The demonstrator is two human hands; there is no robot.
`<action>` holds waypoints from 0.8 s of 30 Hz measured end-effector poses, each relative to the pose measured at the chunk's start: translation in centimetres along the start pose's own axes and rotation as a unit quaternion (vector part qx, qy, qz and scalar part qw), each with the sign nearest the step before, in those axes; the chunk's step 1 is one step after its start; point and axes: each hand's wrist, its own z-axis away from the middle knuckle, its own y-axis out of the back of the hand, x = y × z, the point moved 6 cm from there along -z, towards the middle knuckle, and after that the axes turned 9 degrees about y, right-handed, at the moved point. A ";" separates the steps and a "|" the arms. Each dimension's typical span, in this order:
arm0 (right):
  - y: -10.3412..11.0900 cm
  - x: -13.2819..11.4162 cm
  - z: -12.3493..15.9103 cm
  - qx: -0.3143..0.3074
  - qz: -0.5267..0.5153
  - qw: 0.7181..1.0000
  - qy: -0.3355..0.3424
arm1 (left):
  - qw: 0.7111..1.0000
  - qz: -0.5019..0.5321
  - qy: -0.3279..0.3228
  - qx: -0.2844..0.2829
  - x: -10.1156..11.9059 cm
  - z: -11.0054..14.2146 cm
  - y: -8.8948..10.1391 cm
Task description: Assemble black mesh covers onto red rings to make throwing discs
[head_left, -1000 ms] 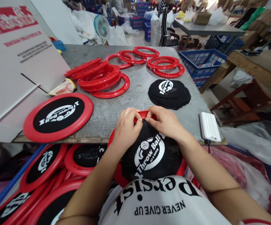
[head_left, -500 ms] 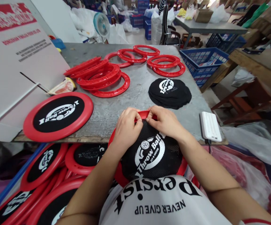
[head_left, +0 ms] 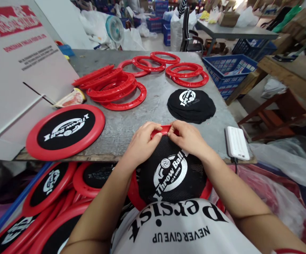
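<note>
Against my body leans a red plastic ring (head_left: pixel 166 129) with a round black mesh cloth (head_left: pixel 171 174) spread over its middle, printed "Throw Ball". My left hand (head_left: pixel 143 143) grips the ring's far rim from the left, its thumb along the edge of the mesh. Close beside it, my right hand (head_left: pixel 187 135) pinches the mesh edge against the same rim. Both hands are closed; some fingertips are hidden behind the rim. Beyond my right hand lies a pile of black cloth discs (head_left: pixel 191 106) on the table.
Several bare red rings (head_left: pixel 123 91) lie stacked and spread across the grey table (head_left: pixel 153 106). A finished-looking red disc (head_left: pixel 65 132) rests at the left front edge, above more discs (head_left: pixel 49 185) piled below. A white power bank (head_left: pixel 237 143) with a cable sits at the right edge.
My left hand has shifted slightly, its thumb now straighter along the mesh edge. My right fingers have moved a little on the rim. The ring stays in place.
</note>
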 end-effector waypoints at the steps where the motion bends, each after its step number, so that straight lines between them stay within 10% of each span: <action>1: 0.0 0.1 0.1 -0.001 0.000 1.000 -0.001 | 1.000 0.017 0.003 -0.008 -0.2 0.1 0.3; 17: -0.1 1.0 0.1 0.011 -0.046 0.999 0.012 | 0.997 -0.066 -0.004 0.035 -0.1 1.2 0.7; 24: 1.2 -1.4 -0.6 0.030 0.001 0.992 0.121 | 0.999 -0.030 -0.006 0.045 0.2 0.9 0.9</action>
